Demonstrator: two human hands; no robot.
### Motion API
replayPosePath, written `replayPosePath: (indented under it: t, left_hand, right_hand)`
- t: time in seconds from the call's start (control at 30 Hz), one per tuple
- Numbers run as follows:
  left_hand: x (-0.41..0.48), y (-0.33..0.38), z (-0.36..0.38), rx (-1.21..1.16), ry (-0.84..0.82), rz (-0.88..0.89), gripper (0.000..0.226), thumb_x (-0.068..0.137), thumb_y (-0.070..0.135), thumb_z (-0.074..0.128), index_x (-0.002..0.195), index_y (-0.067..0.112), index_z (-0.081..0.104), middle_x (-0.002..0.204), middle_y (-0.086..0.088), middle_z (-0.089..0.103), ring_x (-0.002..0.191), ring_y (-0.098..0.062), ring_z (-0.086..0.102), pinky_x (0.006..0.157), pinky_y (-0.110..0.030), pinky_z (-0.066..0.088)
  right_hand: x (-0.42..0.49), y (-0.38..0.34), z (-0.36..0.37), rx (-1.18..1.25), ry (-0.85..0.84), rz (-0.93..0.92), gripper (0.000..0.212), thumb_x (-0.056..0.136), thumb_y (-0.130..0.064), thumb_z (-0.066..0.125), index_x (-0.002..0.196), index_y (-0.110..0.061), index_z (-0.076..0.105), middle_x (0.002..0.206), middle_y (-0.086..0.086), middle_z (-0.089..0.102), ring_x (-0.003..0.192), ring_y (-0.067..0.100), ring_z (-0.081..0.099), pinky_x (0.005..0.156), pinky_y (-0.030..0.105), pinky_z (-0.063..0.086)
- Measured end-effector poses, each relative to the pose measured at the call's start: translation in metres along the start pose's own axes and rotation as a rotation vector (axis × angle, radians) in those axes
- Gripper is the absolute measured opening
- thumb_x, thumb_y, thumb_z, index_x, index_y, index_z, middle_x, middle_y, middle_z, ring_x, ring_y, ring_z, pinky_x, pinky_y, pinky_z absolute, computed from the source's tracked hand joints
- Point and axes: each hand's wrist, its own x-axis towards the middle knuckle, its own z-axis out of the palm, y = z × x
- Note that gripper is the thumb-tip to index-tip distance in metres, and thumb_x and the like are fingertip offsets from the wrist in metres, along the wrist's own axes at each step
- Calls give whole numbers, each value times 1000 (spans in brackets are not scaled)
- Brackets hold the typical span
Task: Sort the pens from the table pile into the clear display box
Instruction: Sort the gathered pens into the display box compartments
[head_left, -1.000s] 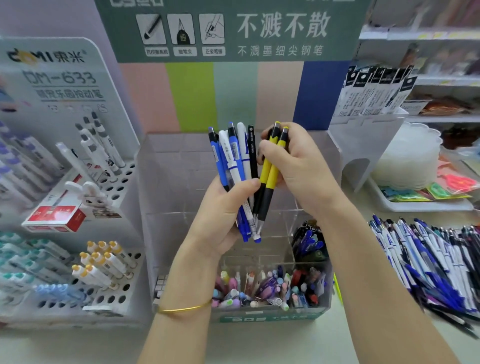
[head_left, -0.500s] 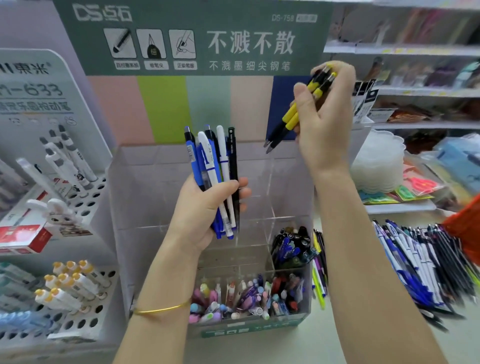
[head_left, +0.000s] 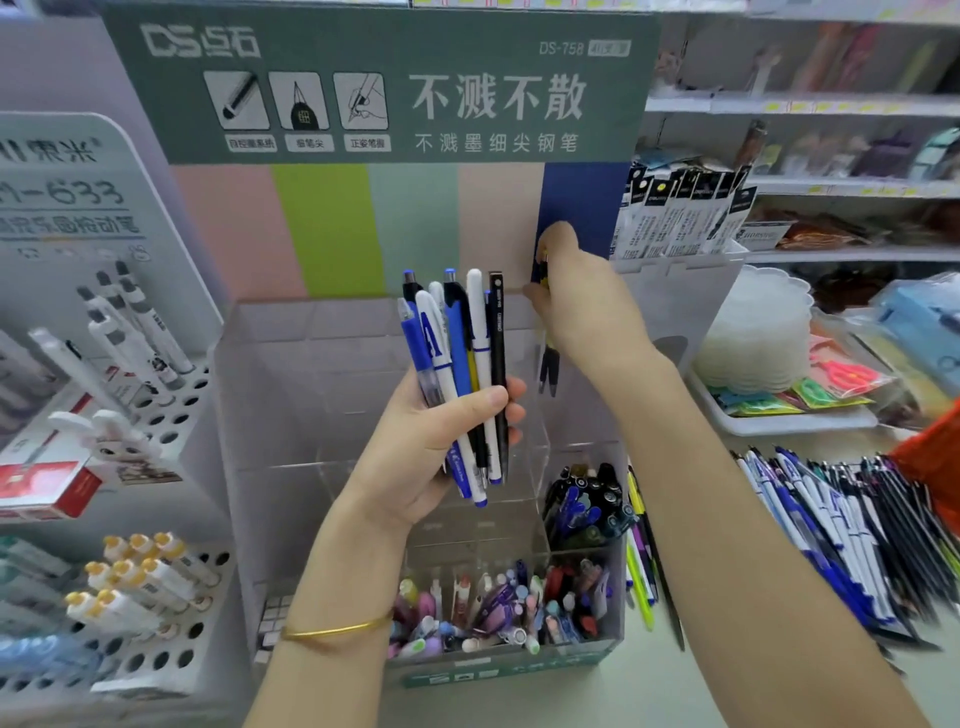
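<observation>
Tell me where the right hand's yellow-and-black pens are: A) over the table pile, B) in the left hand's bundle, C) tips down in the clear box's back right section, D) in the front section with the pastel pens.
C: the right hand grips the yellow-and-black pens at the back right of the clear box, their dark tips showing below its rim through the wall.

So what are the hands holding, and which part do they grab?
The left hand grips a bunch of blue, white and black pens around their lower halves. The right hand holds yellow-and-black pens by their upper parts.
</observation>
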Motion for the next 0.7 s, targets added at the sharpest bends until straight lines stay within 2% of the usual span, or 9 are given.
replayPosePath:
  t: [0.13,0.2,0.27,0.33,0.43,0.53,0.57,0.63,0.7]
  left_hand:
    - [-4,-2,-2,8,-21,-32,42,77,6,66,115,-6,53,82,-6,69,74,-19,68,66,-32,56]
    - [-6,-2,-2,14,-21,-42,41,78,5,72,113,-4,53,81,-6,70,75,-20,69,65,-32,56]
    - [-8,-4,-1,33,-9,-54,39,78,5,68,113,-3,53,80,-7,71,75,-22,71,64,-32,57]
    - [-8,-6,1,55,8,-48,29,83,-1,62,110,0,52,77,-7,71,71,-21,70,63,-32,58]
    - [-9,-7,1,76,-10,-11,29,84,-2,64,110,1,51,76,-7,67,65,-20,65,62,-33,56]
    - [-12,-6,-4,89,-26,-7,34,78,5,62,110,2,51,77,-9,64,65,-21,62,64,-36,56]
    - [-13,-6,-6,96,-30,-8,33,78,5,62,109,3,51,77,-9,63,65,-21,61,65,-38,56]
    - [-17,-4,-11,110,-40,-14,31,78,6,63,106,5,52,76,-10,63,64,-20,60,65,-38,56]
    - [-22,-1,-17,138,-61,-24,29,79,6,62,106,5,51,77,-9,63,64,-19,60,63,-34,55]
  right_hand:
    - [-2,-1,-10,182,-6,93,32,93,-13,58,118,-3,43,110,13,52,98,35,53,76,36,39]
    - [-10,-2,-22,205,166,94,28,93,-11,56,118,-4,48,113,12,55,100,29,53,79,29,36]
    - [-21,-12,-33,306,312,17,15,92,-11,55,107,-9,59,100,5,60,92,23,57,76,23,39]
    - [-29,-29,-40,496,189,-53,11,93,-21,58,96,-17,67,90,-2,62,84,13,58,73,23,43]
    - [-33,-44,-34,378,-141,-82,20,87,-37,65,99,-22,71,95,-5,55,83,4,51,75,20,41]
    - [-29,-47,-29,431,-210,-50,22,81,-35,72,98,-22,69,95,-4,53,79,3,51,69,7,38]
    - [-27,-47,-27,480,-242,-22,19,80,-32,74,94,-20,69,93,-3,55,77,2,52,67,6,39]
    - [-24,-48,-25,598,-318,36,15,78,-27,77,83,-15,69,79,-4,61,67,0,55,65,15,46]
    - [-21,-51,-22,726,-326,60,12,78,-20,77,77,-13,67,66,-7,61,56,-2,52,57,15,45]
